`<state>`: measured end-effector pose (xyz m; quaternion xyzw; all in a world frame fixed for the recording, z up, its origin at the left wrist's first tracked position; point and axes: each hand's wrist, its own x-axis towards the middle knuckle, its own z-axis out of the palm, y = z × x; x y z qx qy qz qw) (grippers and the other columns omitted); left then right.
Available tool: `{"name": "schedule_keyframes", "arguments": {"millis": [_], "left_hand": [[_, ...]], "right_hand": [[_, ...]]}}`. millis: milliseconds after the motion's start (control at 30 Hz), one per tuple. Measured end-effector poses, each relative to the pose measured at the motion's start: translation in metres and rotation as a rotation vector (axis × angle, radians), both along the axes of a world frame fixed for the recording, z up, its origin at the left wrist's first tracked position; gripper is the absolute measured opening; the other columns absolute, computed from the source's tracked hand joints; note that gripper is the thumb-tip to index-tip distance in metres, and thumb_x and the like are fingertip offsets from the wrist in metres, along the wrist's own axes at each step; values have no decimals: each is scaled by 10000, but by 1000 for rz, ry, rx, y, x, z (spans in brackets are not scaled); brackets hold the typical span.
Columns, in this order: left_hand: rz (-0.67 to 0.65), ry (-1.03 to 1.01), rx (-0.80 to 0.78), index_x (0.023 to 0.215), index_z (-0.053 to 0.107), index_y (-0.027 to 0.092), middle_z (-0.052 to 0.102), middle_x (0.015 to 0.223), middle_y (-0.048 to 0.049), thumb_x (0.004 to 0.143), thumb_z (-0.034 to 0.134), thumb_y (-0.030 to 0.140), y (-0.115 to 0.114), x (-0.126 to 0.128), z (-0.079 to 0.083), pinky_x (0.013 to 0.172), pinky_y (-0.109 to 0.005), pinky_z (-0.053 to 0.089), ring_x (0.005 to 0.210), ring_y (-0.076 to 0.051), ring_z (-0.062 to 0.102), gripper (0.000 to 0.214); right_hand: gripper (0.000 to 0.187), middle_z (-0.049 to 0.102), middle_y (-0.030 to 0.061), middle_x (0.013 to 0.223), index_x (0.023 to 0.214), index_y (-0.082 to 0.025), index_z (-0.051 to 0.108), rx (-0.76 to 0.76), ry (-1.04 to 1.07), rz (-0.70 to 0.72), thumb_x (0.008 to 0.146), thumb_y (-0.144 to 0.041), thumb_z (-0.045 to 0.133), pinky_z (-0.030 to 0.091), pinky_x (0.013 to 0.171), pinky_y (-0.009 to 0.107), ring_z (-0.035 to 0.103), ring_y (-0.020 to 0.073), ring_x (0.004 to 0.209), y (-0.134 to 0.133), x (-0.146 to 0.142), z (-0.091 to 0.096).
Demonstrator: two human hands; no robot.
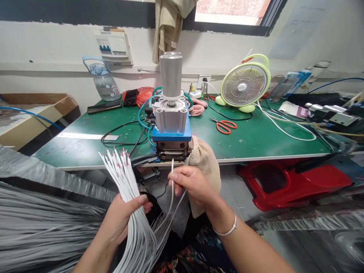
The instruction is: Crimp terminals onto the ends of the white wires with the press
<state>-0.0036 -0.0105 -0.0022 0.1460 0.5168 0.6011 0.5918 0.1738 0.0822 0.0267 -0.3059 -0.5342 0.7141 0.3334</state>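
Note:
My left hand (125, 212) is wrapped round a thick bundle of white cables (129, 180), whose upper ends fan out and show reddish tips. Between the thumb and fingers of my right hand (189, 182) is a single white cable (172, 189), its end pointing up. That end is just in front of the low opening of a pneumatic press (172, 129), which has a silver cylinder on top and a blue plate. A beige cloth bag (207, 161) hangs at the table edge, partly behind my right hand. The lower lengths of the cables curve down over my lap.
On the green table (244, 140) lie red-handled scissors (224, 126), a metal ruler (88, 136) and a phone (104, 107). A green fan (245, 85) and a water bottle (105, 83) stand behind. Grey cables (42, 227) fill the lower left; a red stool (307, 185) is at right.

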Motion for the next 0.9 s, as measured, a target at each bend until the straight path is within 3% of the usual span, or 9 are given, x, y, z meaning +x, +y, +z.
{"name": "schedule_keyframes", "arguments": {"millis": [100,233,300,400,500,667,767,900], "left_hand": [[-54,114,8,687,553,136,598,533,28,511,790,174,1,3,-4,455,-233,472,447,-122,569,298],[-167,306,81,689,592,136,611,549,15,569,761,207,2,9,-6,454,-242,459,466,-130,562,220],[-240,375,105,705,613,131,623,566,2,582,753,221,3,12,-3,457,-248,455,472,-135,561,207],[-297,450,125,747,644,122,654,621,-22,588,749,230,5,14,3,507,-251,470,520,-141,576,219],[-187,448,97,679,632,116,657,591,-29,583,753,232,8,10,11,568,-239,485,556,-139,598,194],[105,129,28,753,549,165,636,537,28,453,820,204,11,1,30,526,-268,532,500,-160,633,406],[150,90,48,778,532,172,622,501,36,392,840,174,13,-2,39,485,-243,531,463,-156,626,494],[119,67,45,799,522,178,619,505,36,428,825,154,12,-2,36,482,-247,530,461,-151,620,480]], "right_hand": [[208,577,1,558,659,-146,650,57,-54,-5,691,-350,674,408,549,228,515,93,535,-5,4,1],[203,622,27,792,774,-168,659,-72,121,-7,650,-322,703,424,557,228,538,99,612,-10,-2,-3],[222,602,13,688,805,-155,654,-85,91,34,691,-345,664,368,445,191,497,77,519,-12,-8,-6],[235,519,-23,488,700,-128,645,-34,-18,46,744,-356,610,275,360,168,414,50,397,-13,-16,-8],[224,568,-13,559,684,-126,625,-113,83,-70,737,-344,616,254,335,167,415,33,355,-10,-21,-5],[206,531,-41,526,678,-122,584,-385,317,-242,688,-315,655,217,314,162,359,16,319,1,-23,9],[188,501,-53,493,672,-119,569,-463,368,-271,676,-282,661,200,319,154,321,10,326,5,-25,14],[203,519,-42,549,704,-123,577,-385,381,-255,692,-305,663,203,342,148,337,12,366,5,-23,10]]}}
